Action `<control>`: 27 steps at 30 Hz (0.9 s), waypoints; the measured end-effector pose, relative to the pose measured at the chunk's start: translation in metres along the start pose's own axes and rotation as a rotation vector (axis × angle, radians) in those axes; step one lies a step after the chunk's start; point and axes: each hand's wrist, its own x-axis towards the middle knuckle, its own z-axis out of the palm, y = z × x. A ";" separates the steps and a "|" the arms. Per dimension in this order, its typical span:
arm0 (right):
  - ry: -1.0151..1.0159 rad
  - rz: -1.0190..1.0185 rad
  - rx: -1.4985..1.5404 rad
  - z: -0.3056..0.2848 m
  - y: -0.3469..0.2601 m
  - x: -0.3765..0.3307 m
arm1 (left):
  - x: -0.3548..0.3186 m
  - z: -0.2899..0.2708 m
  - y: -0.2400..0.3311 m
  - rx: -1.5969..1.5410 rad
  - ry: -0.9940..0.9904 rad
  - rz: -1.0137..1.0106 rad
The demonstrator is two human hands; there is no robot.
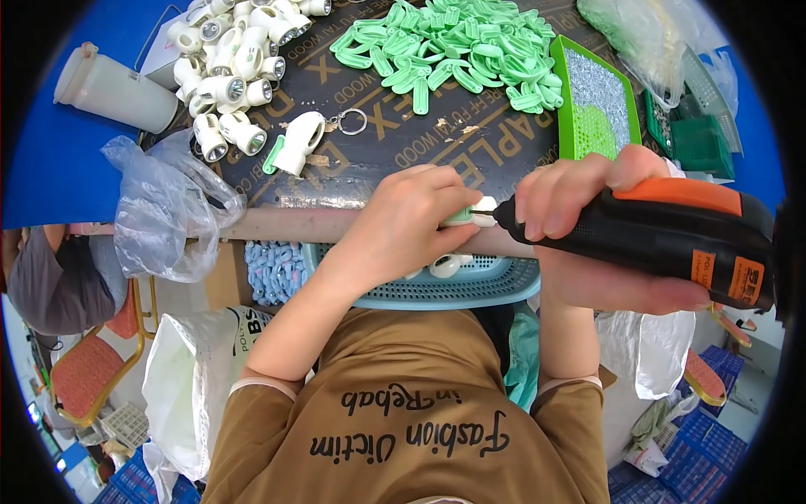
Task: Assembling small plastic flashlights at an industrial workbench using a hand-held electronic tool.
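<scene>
My left hand [411, 220] grips a small white and green plastic piece [472, 212] at the table's front edge. My right hand [588, 202] holds a black and orange electric screwdriver [672, 239], its tip pressed against that piece. A pile of green plastic clips [457, 50] lies at the back of the dark board [403, 143]. White small flashlight bodies [231, 67] are heaped at the back left. One finished white flashlight with a key ring [302, 139] lies alone on the board.
A green tray of small screws [596, 105] sits at the right. A light blue basket [470, 286] hangs below the table edge with white parts in it. A white plastic jug [113, 88] and a crumpled clear bag [164, 210] lie left. Green baskets [701, 139] stand far right.
</scene>
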 end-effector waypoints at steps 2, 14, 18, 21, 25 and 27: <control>-0.050 0.031 0.017 -0.002 0.002 0.004 | -0.001 0.000 -0.001 0.011 0.001 0.004; -0.006 0.045 0.053 -0.005 0.007 0.002 | 0.001 0.002 -0.005 -0.020 0.025 0.009; -0.039 -0.059 0.103 -0.009 0.012 -0.001 | 0.001 0.001 -0.005 -0.010 -0.015 0.012; -0.005 0.000 0.047 -0.017 0.012 -0.002 | 0.001 0.001 -0.005 -0.019 -0.020 -0.003; -0.001 0.017 -0.063 -0.010 0.007 -0.001 | 0.001 -0.001 -0.001 -0.015 -0.009 0.011; 0.309 0.146 -0.087 0.011 0.002 0.002 | 0.000 -0.001 -0.002 -0.045 0.002 -0.061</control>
